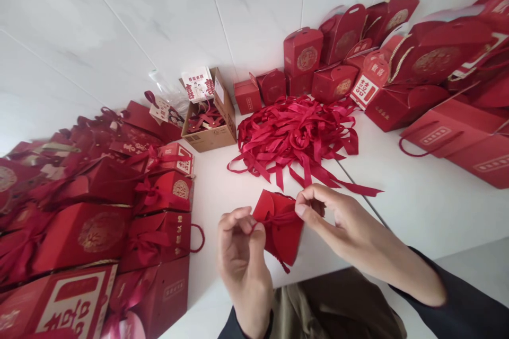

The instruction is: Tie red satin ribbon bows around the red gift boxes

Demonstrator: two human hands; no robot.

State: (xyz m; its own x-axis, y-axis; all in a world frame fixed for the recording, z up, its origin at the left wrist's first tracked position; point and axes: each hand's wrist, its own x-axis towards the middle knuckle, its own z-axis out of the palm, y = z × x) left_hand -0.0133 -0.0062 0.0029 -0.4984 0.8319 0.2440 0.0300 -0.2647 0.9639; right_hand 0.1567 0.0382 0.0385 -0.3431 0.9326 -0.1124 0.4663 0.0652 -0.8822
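A small red gift box (288,241) with folded flaps and a cord stands at the front of the white table. Across its top runs a red ribbon (278,218). My left hand (244,259), on the box's left side, pinches one end of this ribbon between thumb and fingers. On the right, my right hand (330,217) pinches the ribbon's other side close to the box. The ribbon is drawn between both hands, and whether it is knotted I cannot tell. Behind the box lies a heap of loose red ribbons (294,135).
Red gift boxes with bows (161,190) crowd the left side. A cardboard box (212,137) holding tags stands at the back near the tiled wall (170,16). More red boxes (304,55) line the back, and large red boxes (457,132) fill the right of the white table (421,217).
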